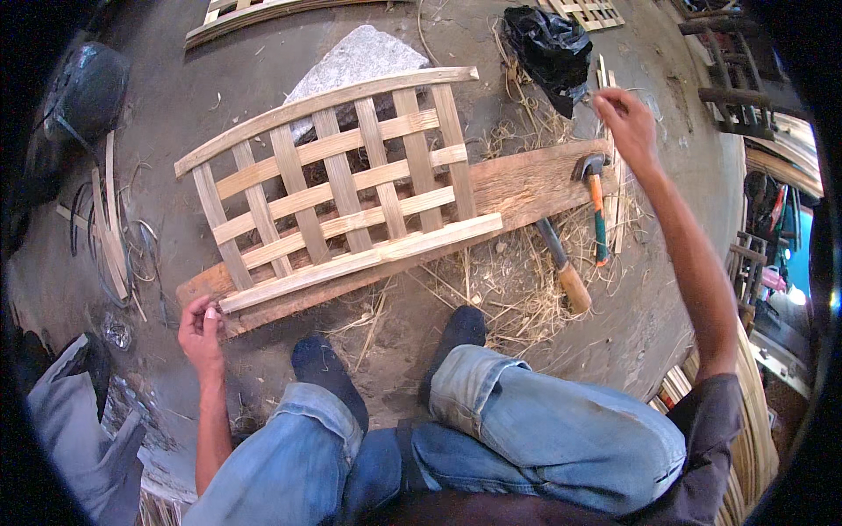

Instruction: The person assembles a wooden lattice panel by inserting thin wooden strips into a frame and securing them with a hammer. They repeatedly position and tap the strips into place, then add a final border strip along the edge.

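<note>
A woven bamboo lattice panel point(338, 180) lies on a long wooden plank point(526, 184) on the ground. My left hand point(202, 329) pinches the panel's near left corner, at the end of its lower rail. My right hand point(624, 118) is raised at the far right, fingers closed around thin bamboo strips point(605, 74). Just below that hand a hammer point(596, 206) with an orange and green handle rests on the plank's right end. A second tool with a wooden handle point(566, 267) lies beside it on the straw.
A black plastic bag point(548, 44) and a grey stone slab point(355, 57) sit behind the panel. Bamboo strips point(110, 228) lie at left, straw shavings point(517, 280) under the plank. My knees in jeans point(491, 421) fill the foreground. More lattice pieces point(588, 10) lie at top.
</note>
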`<action>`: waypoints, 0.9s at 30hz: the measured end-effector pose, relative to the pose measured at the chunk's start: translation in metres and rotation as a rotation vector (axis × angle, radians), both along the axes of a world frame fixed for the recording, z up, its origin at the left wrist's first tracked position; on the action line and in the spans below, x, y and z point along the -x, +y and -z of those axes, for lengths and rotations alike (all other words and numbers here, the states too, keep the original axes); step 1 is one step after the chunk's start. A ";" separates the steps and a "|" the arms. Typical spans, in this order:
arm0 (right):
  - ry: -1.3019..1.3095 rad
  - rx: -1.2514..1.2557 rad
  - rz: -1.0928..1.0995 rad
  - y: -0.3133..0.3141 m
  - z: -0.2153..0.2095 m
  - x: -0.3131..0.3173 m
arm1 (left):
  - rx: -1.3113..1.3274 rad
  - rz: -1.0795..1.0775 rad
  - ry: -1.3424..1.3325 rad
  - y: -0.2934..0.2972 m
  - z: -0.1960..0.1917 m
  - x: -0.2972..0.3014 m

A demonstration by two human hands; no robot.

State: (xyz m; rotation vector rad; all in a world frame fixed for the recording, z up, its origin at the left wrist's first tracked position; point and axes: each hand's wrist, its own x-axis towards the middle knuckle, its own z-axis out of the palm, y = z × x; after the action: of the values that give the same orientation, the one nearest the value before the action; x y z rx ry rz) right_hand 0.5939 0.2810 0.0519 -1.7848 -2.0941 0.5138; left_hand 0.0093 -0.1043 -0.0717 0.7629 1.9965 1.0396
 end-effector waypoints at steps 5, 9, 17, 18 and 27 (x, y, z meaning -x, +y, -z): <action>-0.437 -0.088 -0.336 0.098 0.049 -0.011 | -0.051 -0.054 0.149 0.011 -0.010 0.011; -0.518 -0.096 -0.354 0.163 0.112 -0.027 | -0.077 -0.127 0.191 0.008 -0.028 0.026; -0.620 -0.086 -0.301 0.231 0.194 -0.084 | 0.006 -0.254 0.248 -0.026 -0.036 0.038; -0.621 -0.083 -0.291 0.232 0.194 -0.085 | 0.008 -0.263 0.249 -0.027 -0.036 0.036; -0.617 -0.085 -0.241 0.230 0.193 -0.092 | -0.036 -0.228 0.217 -0.009 -0.033 0.038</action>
State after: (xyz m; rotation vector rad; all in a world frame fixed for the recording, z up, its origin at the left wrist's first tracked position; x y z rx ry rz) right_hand 0.6862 0.5110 -0.1409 -1.8075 -2.7071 -0.0984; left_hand -0.0290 -0.1136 -0.0389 0.7038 2.2974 1.1671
